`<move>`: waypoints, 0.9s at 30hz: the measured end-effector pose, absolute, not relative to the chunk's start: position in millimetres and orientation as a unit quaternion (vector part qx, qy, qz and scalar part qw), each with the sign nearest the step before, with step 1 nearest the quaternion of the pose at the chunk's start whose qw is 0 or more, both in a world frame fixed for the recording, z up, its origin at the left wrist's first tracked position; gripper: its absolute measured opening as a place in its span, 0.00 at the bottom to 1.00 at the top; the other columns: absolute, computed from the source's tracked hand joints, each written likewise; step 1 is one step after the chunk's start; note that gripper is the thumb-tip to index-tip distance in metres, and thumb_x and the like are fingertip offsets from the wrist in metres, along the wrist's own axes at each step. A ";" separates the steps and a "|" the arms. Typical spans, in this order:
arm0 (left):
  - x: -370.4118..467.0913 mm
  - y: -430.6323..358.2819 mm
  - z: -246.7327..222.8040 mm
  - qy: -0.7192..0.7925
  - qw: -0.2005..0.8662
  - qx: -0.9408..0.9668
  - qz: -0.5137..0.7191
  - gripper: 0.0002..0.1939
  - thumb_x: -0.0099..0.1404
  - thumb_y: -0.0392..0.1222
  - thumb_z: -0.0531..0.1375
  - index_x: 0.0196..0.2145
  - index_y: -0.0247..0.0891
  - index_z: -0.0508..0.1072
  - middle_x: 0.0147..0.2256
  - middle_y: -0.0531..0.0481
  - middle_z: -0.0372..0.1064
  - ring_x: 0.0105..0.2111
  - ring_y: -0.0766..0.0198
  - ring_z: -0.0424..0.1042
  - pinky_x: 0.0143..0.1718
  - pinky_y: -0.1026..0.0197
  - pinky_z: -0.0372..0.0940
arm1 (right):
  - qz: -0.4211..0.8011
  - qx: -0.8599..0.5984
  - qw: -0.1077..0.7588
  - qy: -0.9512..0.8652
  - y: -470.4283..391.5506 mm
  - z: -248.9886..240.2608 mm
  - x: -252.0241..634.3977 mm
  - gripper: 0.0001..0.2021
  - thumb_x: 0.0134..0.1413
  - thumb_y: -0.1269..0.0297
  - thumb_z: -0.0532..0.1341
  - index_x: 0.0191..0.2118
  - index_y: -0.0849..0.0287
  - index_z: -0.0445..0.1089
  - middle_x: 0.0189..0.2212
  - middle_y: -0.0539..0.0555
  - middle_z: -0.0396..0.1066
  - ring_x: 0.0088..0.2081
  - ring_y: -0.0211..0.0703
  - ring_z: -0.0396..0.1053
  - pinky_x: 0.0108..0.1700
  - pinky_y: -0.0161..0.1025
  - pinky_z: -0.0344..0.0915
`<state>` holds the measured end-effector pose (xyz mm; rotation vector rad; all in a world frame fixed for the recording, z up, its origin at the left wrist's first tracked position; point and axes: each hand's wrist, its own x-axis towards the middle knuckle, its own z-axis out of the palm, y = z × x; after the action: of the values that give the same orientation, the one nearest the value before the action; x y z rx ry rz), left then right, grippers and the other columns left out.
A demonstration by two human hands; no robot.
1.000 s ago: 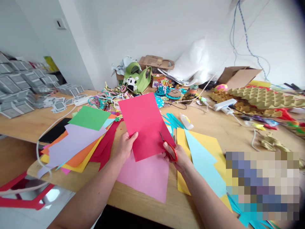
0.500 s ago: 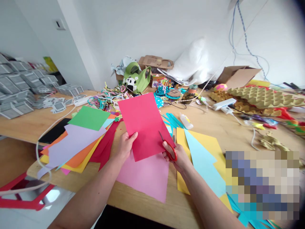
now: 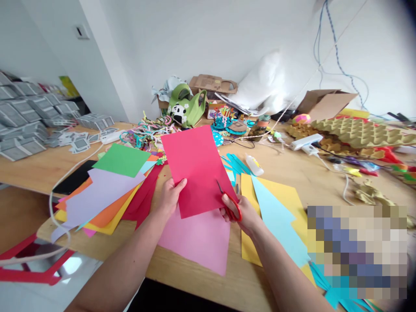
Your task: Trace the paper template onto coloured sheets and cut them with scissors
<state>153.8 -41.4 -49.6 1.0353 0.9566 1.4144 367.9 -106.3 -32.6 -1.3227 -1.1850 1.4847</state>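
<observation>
A sheet of red paper (image 3: pixel 198 164) is raised above the table, tilted towards me. My left hand (image 3: pixel 170 195) pinches its lower left edge, thumb on top. In my right hand (image 3: pixel 242 212) is a pair of scissors (image 3: pixel 234 207) with red handles, at the lower right edge of the sheet. One blade lies over the front of the paper; the other tip shows beyond its right edge, so the blades are apart. Beneath the red sheet a pink sheet (image 3: pixel 198 247) rests on the table, partly covered.
Stacked coloured sheets (image 3: pixel 104 195) and a black phone (image 3: pixel 73 177) lie to the left. Yellow paper (image 3: pixel 250 234) and a light blue sheet (image 3: pixel 273 216) are on the right. Farther back are a glue bottle (image 3: pixel 253 165), a green panda bag (image 3: pixel 190 108) and egg trays (image 3: pixel 360 130).
The red sheet has shifted very slightly, its lower edge a little higher and farther left. Both hands keep their hold; the scissors stay at the right edge.
</observation>
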 end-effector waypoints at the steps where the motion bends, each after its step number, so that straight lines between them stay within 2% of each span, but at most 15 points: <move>1: 151.1 -38.8 -49.7 0.402 0.531 0.433 0.607 0.23 0.51 0.48 0.68 0.44 0.35 0.75 0.45 0.42 0.74 0.48 0.51 0.71 0.53 0.50 0.61 | 0.596 -0.504 0.370 -0.503 -106.5 -30.8 372.0 0.25 0.48 0.39 0.59 0.22 0.59 0.64 0.15 0.50 0.65 0.15 0.34 0.60 0.17 0.33 0.50; 5: 135.6 -28.6 -44.4 0.414 0.522 0.386 0.638 0.24 0.47 0.48 0.70 0.42 0.35 0.76 0.43 0.44 0.75 0.45 0.52 0.72 0.51 0.49 0.62 | 0.583 -0.480 0.239 -0.609 -106.0 -20.4 395.5 0.23 0.47 0.41 0.61 0.25 0.60 0.65 0.18 0.49 0.66 0.17 0.33 0.60 0.18 0.32 0.52; 10: 114.9 -24.6 -34.0 0.419 0.573 0.427 0.560 0.24 0.45 0.46 0.71 0.40 0.34 0.77 0.39 0.44 0.77 0.43 0.51 0.73 0.50 0.49 0.63 | 0.499 -0.515 0.240 -0.655 -106.1 -9.3 427.4 0.22 0.48 0.42 0.61 0.27 0.60 0.65 0.20 0.49 0.64 0.20 0.34 0.61 0.21 0.33 0.55; 12: 110.4 -26.2 -31.4 0.422 0.593 0.457 0.511 0.23 0.45 0.46 0.71 0.39 0.34 0.77 0.37 0.44 0.77 0.42 0.50 0.74 0.49 0.49 0.63 | 0.505 -0.508 0.221 -0.662 -107.4 -8.0 436.2 0.23 0.49 0.42 0.60 0.27 0.60 0.64 0.19 0.48 0.63 0.19 0.34 0.61 0.21 0.33 0.55; 18: 110.6 -32.9 -26.7 0.415 0.636 0.496 0.421 0.22 0.47 0.46 0.70 0.40 0.36 0.77 0.37 0.46 0.77 0.41 0.51 0.74 0.48 0.50 0.64 | 0.549 -0.499 0.082 -0.666 -110.9 -7.2 440.7 0.25 0.46 0.39 0.60 0.25 0.61 0.64 0.17 0.48 0.61 0.19 0.34 0.62 0.20 0.32 0.54; 27: 113.3 -34.3 -25.7 0.422 0.655 0.506 0.369 0.20 0.47 0.46 0.70 0.38 0.37 0.78 0.34 0.48 0.77 0.38 0.51 0.75 0.45 0.51 0.66 | 0.565 -0.471 0.052 -0.676 -111.1 -3.3 431.6 0.26 0.43 0.37 0.61 0.24 0.61 0.64 0.16 0.47 0.60 0.18 0.33 0.61 0.20 0.32 0.56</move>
<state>113.3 -34.3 -25.7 1.1462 0.9577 0.8376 431.6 -111.1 -3.3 -1.4323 -2.0553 1.7176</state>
